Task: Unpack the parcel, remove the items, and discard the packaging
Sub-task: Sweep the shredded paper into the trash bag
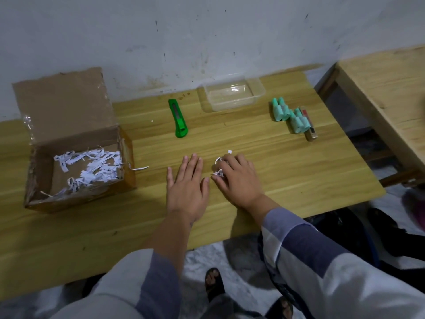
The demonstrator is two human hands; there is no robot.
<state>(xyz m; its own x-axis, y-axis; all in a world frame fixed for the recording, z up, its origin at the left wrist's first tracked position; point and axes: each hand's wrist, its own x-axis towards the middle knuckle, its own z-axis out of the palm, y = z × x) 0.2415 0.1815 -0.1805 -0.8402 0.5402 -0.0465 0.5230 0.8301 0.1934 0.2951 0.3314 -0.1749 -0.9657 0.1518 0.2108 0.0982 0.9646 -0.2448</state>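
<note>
Here the left hand (pixel 187 185) lies flat and open on the table (pixel 287 162), while the right hand (pixel 239 178) curls over paper shreds (pixel 218 168), mostly hiding them. The open box (pixel 76 155) sits left, holding more shreds.

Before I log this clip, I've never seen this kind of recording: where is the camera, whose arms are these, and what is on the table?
One picture only, from a camera worn on a person's head, looking down at their own hands; no machine is involved. The left hand lies flat and empty on the wooden table. The right hand gathers a few shredded paper strips under its fingers. To the left stands an open cardboard box with more shreds inside. Further back lie a green utility knife, an empty clear plastic container and a cluster of small teal bottles, apparently the unpacked items.
</note>
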